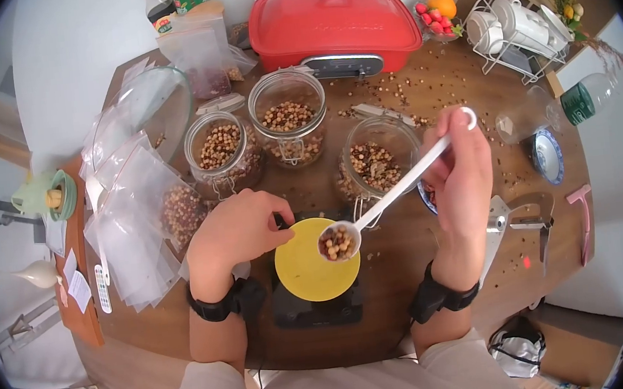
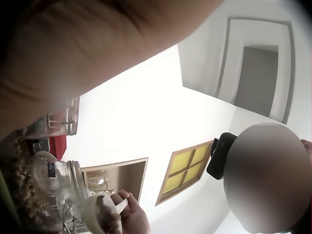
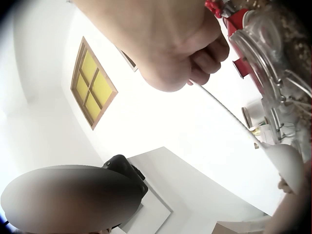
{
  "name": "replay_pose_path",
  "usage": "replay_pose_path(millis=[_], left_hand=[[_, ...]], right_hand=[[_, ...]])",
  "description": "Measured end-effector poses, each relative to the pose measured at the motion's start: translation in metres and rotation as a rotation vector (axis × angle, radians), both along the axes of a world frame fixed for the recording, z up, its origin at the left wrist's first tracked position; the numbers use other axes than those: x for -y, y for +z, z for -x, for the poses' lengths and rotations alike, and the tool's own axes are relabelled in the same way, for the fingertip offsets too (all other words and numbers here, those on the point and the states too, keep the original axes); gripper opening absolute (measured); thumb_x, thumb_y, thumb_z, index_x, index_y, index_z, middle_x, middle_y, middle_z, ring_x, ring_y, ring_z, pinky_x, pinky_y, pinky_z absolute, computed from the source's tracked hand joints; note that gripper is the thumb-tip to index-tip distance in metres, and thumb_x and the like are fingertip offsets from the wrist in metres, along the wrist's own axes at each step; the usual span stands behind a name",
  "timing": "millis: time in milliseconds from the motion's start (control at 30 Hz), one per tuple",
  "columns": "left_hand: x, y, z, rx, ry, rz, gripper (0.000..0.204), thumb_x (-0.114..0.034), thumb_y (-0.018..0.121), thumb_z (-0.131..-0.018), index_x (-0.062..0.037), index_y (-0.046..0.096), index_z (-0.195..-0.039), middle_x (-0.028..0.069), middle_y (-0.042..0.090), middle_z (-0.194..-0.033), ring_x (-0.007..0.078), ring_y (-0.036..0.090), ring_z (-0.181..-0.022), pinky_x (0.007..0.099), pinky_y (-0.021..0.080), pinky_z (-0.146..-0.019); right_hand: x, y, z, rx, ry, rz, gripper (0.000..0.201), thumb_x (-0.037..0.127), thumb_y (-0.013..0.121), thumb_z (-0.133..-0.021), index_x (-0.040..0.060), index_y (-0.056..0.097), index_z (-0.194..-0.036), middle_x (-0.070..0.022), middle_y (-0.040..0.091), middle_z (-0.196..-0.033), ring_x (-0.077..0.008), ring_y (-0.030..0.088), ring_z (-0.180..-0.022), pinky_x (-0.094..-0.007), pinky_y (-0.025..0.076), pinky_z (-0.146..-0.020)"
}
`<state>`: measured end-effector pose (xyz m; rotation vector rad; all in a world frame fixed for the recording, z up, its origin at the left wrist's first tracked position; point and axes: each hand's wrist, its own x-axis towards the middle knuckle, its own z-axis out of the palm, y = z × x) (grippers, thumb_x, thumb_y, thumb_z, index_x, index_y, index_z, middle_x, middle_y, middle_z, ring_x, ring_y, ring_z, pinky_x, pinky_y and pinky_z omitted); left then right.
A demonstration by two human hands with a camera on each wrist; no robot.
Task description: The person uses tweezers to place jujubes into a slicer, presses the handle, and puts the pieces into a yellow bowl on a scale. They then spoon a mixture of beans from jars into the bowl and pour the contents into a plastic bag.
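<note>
My right hand (image 1: 462,179) grips the long white handle of a measuring spoon (image 1: 402,185), its bowl heaped with round tan and dark brown bean-like pieces (image 1: 338,243). That bowl hangs over the upper right part of a shallow yellow plate (image 1: 309,278), overlapping it in the head view. Under the plate lies a black kitchen scale (image 1: 316,312). The thumb and forefinger of my left hand (image 1: 235,229) pinch the plate's upper left rim. Behind the spoon stands an open glass jar (image 1: 380,158), partly filled with the same pieces. The right wrist view shows the spoon (image 3: 282,158) from below.
Two more open jars, one larger (image 1: 288,117) and one smaller (image 1: 219,147), stand beyond my left hand. Clear zip bags (image 1: 134,236) cover the left side. A red electric cooker (image 1: 335,25) stands at the back. Scissors (image 1: 538,224) and a pink razor (image 1: 582,223) lie right, among scattered bits.
</note>
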<state>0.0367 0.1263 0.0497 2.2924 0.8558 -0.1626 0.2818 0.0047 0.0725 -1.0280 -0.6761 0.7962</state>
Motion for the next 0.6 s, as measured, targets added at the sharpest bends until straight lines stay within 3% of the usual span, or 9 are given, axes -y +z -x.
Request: replay_pose_path(millis=[133,233,367,400,500,600], left_hand=[[0.0,0.005,-0.001,-0.001,-0.007,0.011,0.021,-0.02,0.075,-0.079,-0.0062,0.076,-0.094,0.0116,0.07,-0.071,0.0266,0.069,-0.068,0.0351,0.053,-0.065],[0.0,0.002,0.001,0.01,-0.015,-0.011,0.02,-0.02,0.075,-0.079,-0.0063,0.076,-0.093,0.0119,0.07,-0.072,0.0267,0.069,-0.069,0.0354,0.053,-0.065],[-0.001,0.005,0.0,-0.013,-0.013,0.009,0.019,-0.02,0.075,-0.079,-0.0068,0.076,-0.093,0.0122,0.07,-0.073,0.0265,0.07,-0.071,0.0356,0.053,-0.066],[-0.001,0.005,0.0,-0.014,-0.009,0.012,0.019,-0.02,0.075,-0.079,-0.0068,0.076,-0.093,0.0123,0.07,-0.073,0.0264,0.07,-0.071,0.0355,0.053,-0.066],[0.0,0.005,0.0,-0.014,-0.001,0.019,0.019,-0.02,0.075,-0.079,-0.0069,0.076,-0.093,0.0126,0.071,-0.074,0.0264,0.07,-0.072,0.0351,0.054,-0.067],[0.0,0.004,0.001,-0.008,0.003,0.017,0.019,-0.02,0.075,-0.079,-0.0067,0.076,-0.093,0.0127,0.071,-0.074,0.0265,0.071,-0.072,0.0348,0.054,-0.067]], right_hand=[[0.0,0.01,0.023,0.322,0.083,0.114,0.028,0.024,0.047,-0.109,0.0053,0.054,-0.09,0.0038,0.046,-0.069,-0.0033,0.041,-0.06,-0.0207,0.032,-0.054],[0.002,0.011,0.031,0.433,0.206,0.13,0.026,0.022,0.049,-0.108,0.0039,0.055,-0.091,0.0031,0.049,-0.071,-0.0036,0.043,-0.061,-0.0218,0.034,-0.055],[0.001,0.009,0.025,0.706,0.399,0.031,0.015,0.012,0.058,-0.1,0.0014,0.06,-0.088,-0.0053,0.056,-0.068,-0.0146,0.05,-0.056,-0.0272,0.04,-0.054],[0.001,0.012,0.025,0.709,0.425,0.007,0.01,0.007,0.061,-0.094,0.0011,0.064,-0.087,-0.009,0.06,-0.069,-0.0219,0.057,-0.058,-0.0298,0.044,-0.055],[0.0,0.013,0.02,0.786,0.562,-0.082,0.01,0.007,0.062,-0.094,0.0016,0.068,-0.087,-0.0092,0.063,-0.072,-0.0231,0.061,-0.061,-0.0298,0.045,-0.057],[0.002,0.019,0.02,0.778,0.578,-0.107,0.012,0.008,0.063,-0.093,0.0015,0.071,-0.087,-0.0094,0.065,-0.073,-0.0226,0.065,-0.063,-0.0303,0.047,-0.057]])
